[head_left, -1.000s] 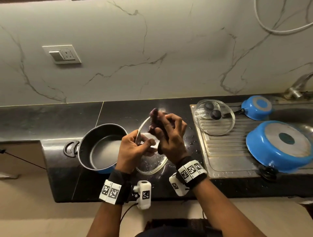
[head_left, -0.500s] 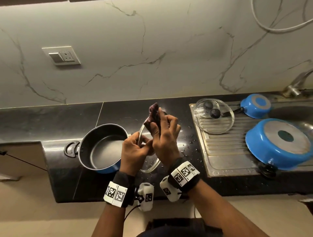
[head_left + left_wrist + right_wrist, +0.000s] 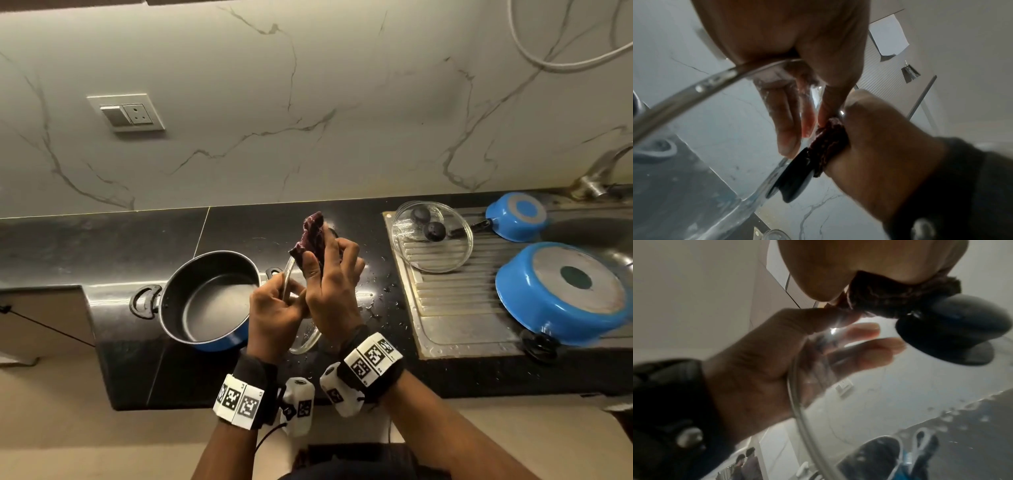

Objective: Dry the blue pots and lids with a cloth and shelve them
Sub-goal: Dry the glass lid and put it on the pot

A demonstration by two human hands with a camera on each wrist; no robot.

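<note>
Over the black counter I hold a glass lid (image 3: 307, 340) nearly on edge. My left hand (image 3: 274, 308) grips its metal rim (image 3: 694, 87), thumb on one face and fingers behind the glass. My right hand (image 3: 334, 284) holds a dark maroon cloth (image 3: 312, 236) bunched against the lid's face, just above its black knob (image 3: 953, 326). An upright blue pot (image 3: 205, 301) with a dark inside stands to the left of my hands. On the drainboard lie a second glass lid (image 3: 431, 240), a small upturned blue saucepan (image 3: 517, 216) and a large upturned blue pot (image 3: 561, 291).
Water drops dot the counter (image 3: 376, 291) between my hands and the steel drainboard (image 3: 462, 329). A tap (image 3: 599, 171) rises at the far right above the sink. A wall socket (image 3: 126, 113) sits on the marble wall. The counter's front edge runs just under my wrists.
The lid has turned from a slanted face-up tilt to nearly on edge. My right hand has slid the cloth up toward the lid's top.
</note>
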